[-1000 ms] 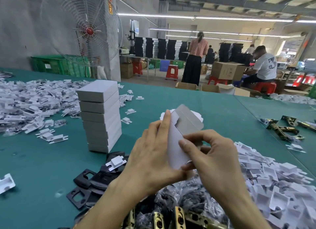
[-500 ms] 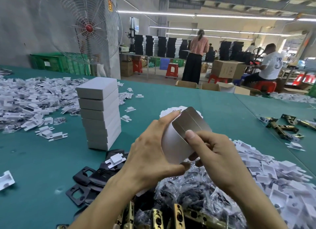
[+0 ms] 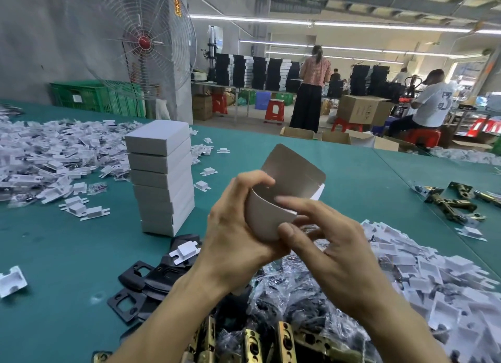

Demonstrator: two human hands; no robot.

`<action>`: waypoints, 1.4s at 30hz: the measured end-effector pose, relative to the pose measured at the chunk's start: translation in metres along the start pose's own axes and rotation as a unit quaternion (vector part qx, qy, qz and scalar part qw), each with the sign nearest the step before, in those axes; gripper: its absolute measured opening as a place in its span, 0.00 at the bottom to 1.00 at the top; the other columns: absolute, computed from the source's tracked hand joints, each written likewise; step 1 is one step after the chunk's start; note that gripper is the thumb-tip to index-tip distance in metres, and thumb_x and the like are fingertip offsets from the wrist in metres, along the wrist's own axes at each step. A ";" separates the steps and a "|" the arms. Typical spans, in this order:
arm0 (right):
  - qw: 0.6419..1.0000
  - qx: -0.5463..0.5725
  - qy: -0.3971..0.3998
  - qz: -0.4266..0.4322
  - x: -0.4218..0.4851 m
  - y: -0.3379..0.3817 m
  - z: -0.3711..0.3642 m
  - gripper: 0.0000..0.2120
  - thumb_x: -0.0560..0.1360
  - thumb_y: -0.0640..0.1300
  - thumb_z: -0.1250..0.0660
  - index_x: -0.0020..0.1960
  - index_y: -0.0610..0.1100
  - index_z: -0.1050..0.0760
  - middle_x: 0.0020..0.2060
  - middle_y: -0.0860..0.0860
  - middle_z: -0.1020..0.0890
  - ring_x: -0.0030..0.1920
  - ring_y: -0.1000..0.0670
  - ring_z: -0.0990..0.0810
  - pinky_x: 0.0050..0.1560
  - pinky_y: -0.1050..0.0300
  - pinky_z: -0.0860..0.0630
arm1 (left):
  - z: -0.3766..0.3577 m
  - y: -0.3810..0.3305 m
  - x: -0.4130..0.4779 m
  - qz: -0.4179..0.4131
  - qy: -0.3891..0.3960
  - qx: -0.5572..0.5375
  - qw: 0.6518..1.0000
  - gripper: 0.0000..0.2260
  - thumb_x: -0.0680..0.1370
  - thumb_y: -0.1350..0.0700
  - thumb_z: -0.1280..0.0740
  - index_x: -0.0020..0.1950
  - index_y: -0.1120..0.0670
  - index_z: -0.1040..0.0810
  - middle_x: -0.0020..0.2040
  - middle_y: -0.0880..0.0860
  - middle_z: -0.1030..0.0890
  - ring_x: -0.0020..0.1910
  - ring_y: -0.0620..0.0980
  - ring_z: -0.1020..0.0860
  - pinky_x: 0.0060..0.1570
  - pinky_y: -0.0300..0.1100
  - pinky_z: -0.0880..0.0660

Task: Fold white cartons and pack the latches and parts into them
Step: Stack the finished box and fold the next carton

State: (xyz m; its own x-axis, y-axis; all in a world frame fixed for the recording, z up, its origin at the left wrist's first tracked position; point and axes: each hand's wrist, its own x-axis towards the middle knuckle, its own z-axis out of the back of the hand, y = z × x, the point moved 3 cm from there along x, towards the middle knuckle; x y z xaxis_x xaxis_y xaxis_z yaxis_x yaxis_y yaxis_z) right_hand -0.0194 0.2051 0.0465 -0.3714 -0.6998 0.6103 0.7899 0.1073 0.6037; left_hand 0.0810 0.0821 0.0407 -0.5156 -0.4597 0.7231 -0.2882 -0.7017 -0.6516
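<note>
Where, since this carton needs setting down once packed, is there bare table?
Bare table lies left of the black plates, before the stack of boxes, and beyond the carton toward the brass latches at right. Nearest you it is crowded: bagged parts, white inserts.

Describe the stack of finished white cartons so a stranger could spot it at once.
Start at the big wire-guard fan at the back left. Below it, on the green table, stands the stack of closed white cartons. It is the only neat upright tower; the white pieces around it lie scattered loose.
</note>
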 end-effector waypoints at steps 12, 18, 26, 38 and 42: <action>0.944 0.302 -0.135 -0.020 0.003 0.006 0.012 0.12 0.74 0.44 0.30 0.55 0.56 0.25 0.50 0.48 0.15 0.50 0.49 0.15 0.49 0.54 0.18 | -0.006 0.010 -0.005 0.019 0.067 0.118 0.991 0.27 0.63 0.49 0.25 0.56 0.40 0.36 0.44 0.44 0.25 0.36 0.46 0.24 0.31 0.49 0.25; 0.954 0.262 -0.088 -0.113 0.000 0.001 0.004 0.08 0.68 0.51 0.26 0.46 0.50 0.16 0.41 0.47 0.13 0.44 0.49 0.15 0.48 0.46 0.16 | -0.009 0.010 -0.005 0.010 0.086 0.137 0.987 0.39 0.62 0.51 0.27 0.63 0.37 0.48 0.52 0.40 0.24 0.38 0.52 0.20 0.35 0.52 0.22; 0.963 0.228 -0.109 -0.094 0.000 0.002 0.000 0.05 0.71 0.39 0.24 0.44 0.48 0.15 0.40 0.51 0.13 0.45 0.51 0.13 0.46 0.59 0.18 | -0.009 0.009 -0.006 0.028 0.084 0.152 0.984 0.43 0.59 0.47 0.27 0.69 0.33 0.46 0.54 0.30 0.29 0.42 0.42 0.23 0.39 0.40 0.24; 0.982 0.166 -0.059 -0.073 0.003 0.000 0.012 0.11 0.70 0.33 0.24 0.43 0.49 0.15 0.42 0.55 0.13 0.47 0.56 0.14 0.50 0.65 0.21 | -0.013 0.004 -0.009 0.018 0.108 0.150 0.983 0.43 0.58 0.50 0.28 0.67 0.32 0.46 0.52 0.39 0.27 0.39 0.51 0.22 0.36 0.48 0.23; 0.985 0.147 -0.055 -0.071 0.003 0.001 0.014 0.10 0.70 0.32 0.24 0.44 0.46 0.15 0.43 0.55 0.13 0.48 0.57 0.15 0.49 0.67 0.22 | -0.014 0.003 -0.009 0.011 0.110 0.140 0.984 0.41 0.59 0.51 0.29 0.65 0.32 0.46 0.50 0.43 0.26 0.37 0.54 0.23 0.34 0.49 0.24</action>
State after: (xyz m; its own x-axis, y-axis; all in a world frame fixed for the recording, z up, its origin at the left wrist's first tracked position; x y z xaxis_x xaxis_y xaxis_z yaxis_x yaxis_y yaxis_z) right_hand -0.0268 0.2129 0.0557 -0.5311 -0.6429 0.5520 0.5570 0.2260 0.7992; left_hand 0.0735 0.0920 0.0289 -0.6899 -0.3689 0.6228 -0.0582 -0.8294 -0.5557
